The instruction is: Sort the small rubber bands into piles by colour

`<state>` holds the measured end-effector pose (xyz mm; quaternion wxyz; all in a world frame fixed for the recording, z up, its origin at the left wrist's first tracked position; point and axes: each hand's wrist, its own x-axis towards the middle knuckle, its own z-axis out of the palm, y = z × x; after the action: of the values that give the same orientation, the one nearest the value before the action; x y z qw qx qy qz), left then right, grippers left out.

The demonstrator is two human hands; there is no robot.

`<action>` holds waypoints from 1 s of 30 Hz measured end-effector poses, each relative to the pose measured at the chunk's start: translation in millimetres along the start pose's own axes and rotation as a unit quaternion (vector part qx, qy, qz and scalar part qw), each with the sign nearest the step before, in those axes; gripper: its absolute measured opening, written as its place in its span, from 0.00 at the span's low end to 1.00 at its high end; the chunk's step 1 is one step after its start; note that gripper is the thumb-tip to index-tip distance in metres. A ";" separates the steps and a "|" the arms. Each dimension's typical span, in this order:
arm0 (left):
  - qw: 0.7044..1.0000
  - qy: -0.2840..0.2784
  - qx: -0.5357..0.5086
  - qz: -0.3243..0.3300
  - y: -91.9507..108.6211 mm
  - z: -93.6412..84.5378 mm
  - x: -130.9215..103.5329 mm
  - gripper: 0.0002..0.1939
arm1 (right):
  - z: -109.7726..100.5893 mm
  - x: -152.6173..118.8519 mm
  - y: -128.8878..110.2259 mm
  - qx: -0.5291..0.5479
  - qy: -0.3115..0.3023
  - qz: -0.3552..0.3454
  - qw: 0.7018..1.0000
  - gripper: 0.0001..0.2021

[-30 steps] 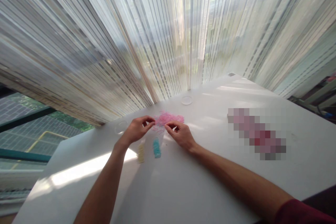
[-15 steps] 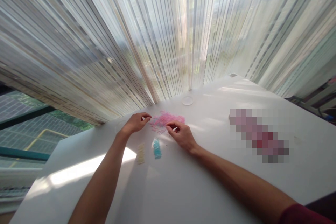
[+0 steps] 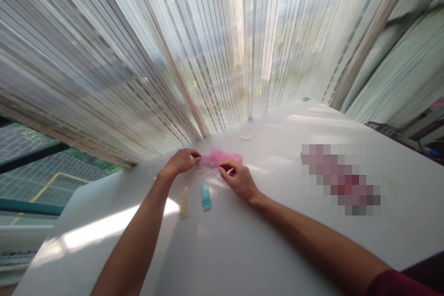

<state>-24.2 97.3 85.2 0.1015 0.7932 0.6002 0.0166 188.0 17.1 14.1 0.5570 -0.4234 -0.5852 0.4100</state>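
A loose pile of thin pink strands (image 3: 222, 154) lies on the white table. At its left edge is my left hand (image 3: 182, 161), thumb and fingertips brought together. My right hand (image 3: 239, 178) is pinched over the pile's near right side and covers part of it. Whatever either pinch holds is too small to make out. Closer to me, a short row of light blue pieces (image 3: 206, 198) lies beside a similar row of pale yellow pieces (image 3: 185, 203).
A clear round disc or lid (image 3: 246, 133) lies behind the pile, near the striped sheer curtain (image 3: 222, 55). Another clear round item (image 3: 157, 166) sits left of my left hand, faintly visible. A pixelated pinkish object (image 3: 342, 178) rests to the right on the table (image 3: 277, 249).
My left fingertips have shifted slightly right, closer to the pink pile. My right hand keeps nearly the same pinch and place. The view has turned a little.
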 end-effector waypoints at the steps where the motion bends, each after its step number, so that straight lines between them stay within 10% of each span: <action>1: 1.000 -0.003 0.004 0.000 1.2 0.0 0.2 0.14 | -0.1 -0.1 -0.4 0.001 0.000 -0.001 1.000 0.08; 30: 0.999 0.033 0.009 -0.017 18.6 1.7 1.6 0.13 | -0.2 0.4 -0.1 0.001 -0.003 -0.012 1.000 0.08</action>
<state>-5.9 93.8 86.7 0.0743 0.7826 0.6170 0.0358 188.2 17.5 14.3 0.5604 -0.4147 -0.5913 0.4053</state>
